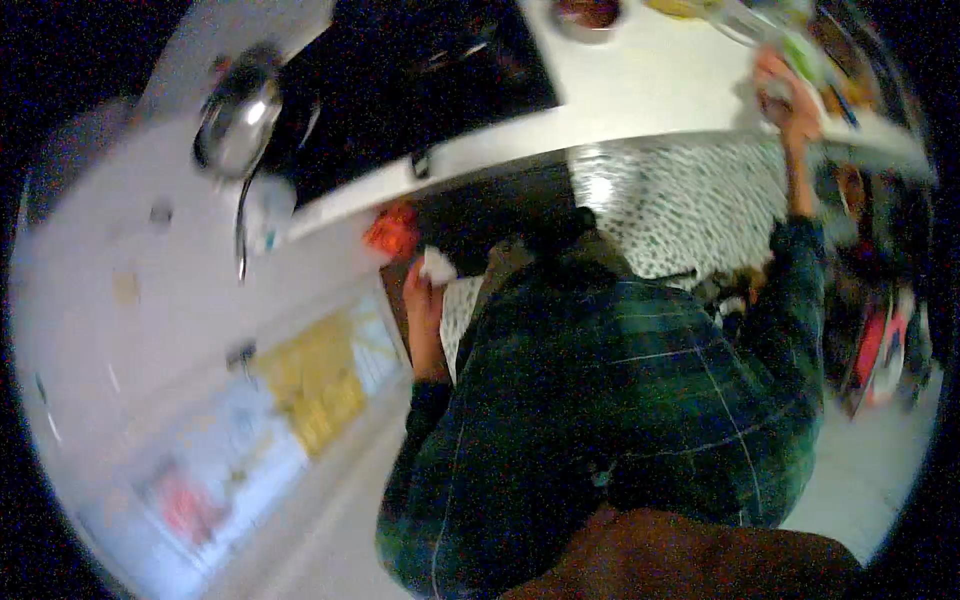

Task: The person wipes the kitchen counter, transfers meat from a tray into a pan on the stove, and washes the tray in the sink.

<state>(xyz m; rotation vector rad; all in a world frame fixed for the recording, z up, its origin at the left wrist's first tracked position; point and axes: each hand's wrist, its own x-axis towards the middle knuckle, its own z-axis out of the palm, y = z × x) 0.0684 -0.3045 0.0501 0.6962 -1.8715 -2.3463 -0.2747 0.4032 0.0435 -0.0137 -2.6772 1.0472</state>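
My left hand (pixel 424 305) is low at the left, below the counter edge. Its fingers close on a small white crumpled piece (pixel 437 266), perhaps paper or cloth. Just above it is a bright orange-red thing (pixel 392 230), too blurred to name. My right hand (pixel 788 98) reaches to the far right end of the white counter (pixel 660 95). The fingers of that hand are curled, and blur hides what they hold, if anything. Close beside it are a green and white thing (pixel 800 62) and other blurred items.
A black cooktop (pixel 430 75) is set in the counter, with a shiny metal pan (pixel 238 120) at its left. A reddish-brown bowl (pixel 588 14) stands at the back. Below the counter lies a speckled mat (pixel 690 200). A pink and white item (pixel 885 345) is at lower right.
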